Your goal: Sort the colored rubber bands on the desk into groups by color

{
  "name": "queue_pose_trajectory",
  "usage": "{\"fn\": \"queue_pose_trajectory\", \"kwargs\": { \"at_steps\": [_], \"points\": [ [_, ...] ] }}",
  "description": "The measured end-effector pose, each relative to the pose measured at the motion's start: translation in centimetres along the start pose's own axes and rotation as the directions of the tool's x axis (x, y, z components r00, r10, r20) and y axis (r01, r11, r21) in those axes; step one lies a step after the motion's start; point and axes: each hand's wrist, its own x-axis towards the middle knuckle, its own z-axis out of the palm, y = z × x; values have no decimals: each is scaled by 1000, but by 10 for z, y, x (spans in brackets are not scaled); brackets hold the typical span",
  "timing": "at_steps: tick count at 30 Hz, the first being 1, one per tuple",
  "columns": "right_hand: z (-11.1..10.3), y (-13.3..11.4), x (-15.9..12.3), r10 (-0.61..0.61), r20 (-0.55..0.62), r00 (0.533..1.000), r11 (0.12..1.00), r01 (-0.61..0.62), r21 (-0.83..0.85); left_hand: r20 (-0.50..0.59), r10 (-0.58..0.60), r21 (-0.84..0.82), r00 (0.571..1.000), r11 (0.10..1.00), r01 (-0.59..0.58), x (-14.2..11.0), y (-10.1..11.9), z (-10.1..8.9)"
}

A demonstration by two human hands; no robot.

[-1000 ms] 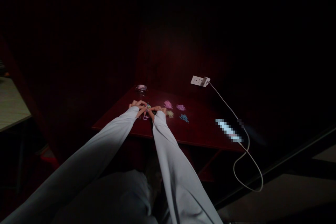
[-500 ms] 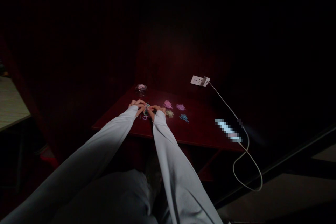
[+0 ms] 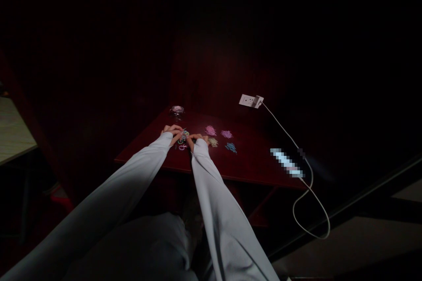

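My left hand (image 3: 172,130) and my right hand (image 3: 198,137) meet over a small mixed heap of coloured loops (image 3: 186,134), which look like little elastic bands. Both hands have their fingers bent inward at the heap. What the fingertips pinch, if anything, is too small to make out. A light purple loop (image 3: 182,147) lies just below the heap. Right of my right hand are sorted piles: pink (image 3: 210,130), purple (image 3: 227,134), pale beige (image 3: 213,142) and blue (image 3: 231,147). The beige pile lies closest to that hand, partly behind it.
A clear jar (image 3: 177,110) with something pink on top stands at the back left of the dark red table (image 3: 250,167). A white socket strip (image 3: 251,101) holds a plug, whose white cable (image 3: 283,127) runs to a blurred-out bright device (image 3: 286,163) on the right.
My fingertips have drawn slightly apart, and a little more of the mixed heap shows between them. The piles, jar and cable stay where they were.
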Motion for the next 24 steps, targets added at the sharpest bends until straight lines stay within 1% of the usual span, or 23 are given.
{"fn": "queue_pose_trajectory", "kwargs": {
  "at_steps": [3, 6, 9, 13, 18, 24],
  "points": [
    [-1, -1, 0, 15, 16, 1000, 1000, -15, 10, 26, 19, -3, 999, 1000, -19, 1, -4, 2],
    [-2, -1, 0, 17, 13, 1000, 1000, -17, 5, -13, 13, -4, 1000, 1000, -13, -1, -7, 3],
    [-2, -1, 0, 14, 5, 1000, 1000, -14, -1, -7, 60, -26, 998, 998, -60, -2, -8, 4],
    [-3, -2, -1, 26, 7, 1000, 1000, -26, -8, -47, 33, -32, 998, 999, -35, -1, -9, 7],
    [-4, 0, 0, 35, 1, 999, 999, -35, -3, -44, 75, -67, 996, 995, -78, 1, -14, 9],
    [-1, 8, 2, 24, -40, 999, 1000, -23, 21, -66, 27, -74, 997, 997, -31, 3, -13, 11]
  ]
}}
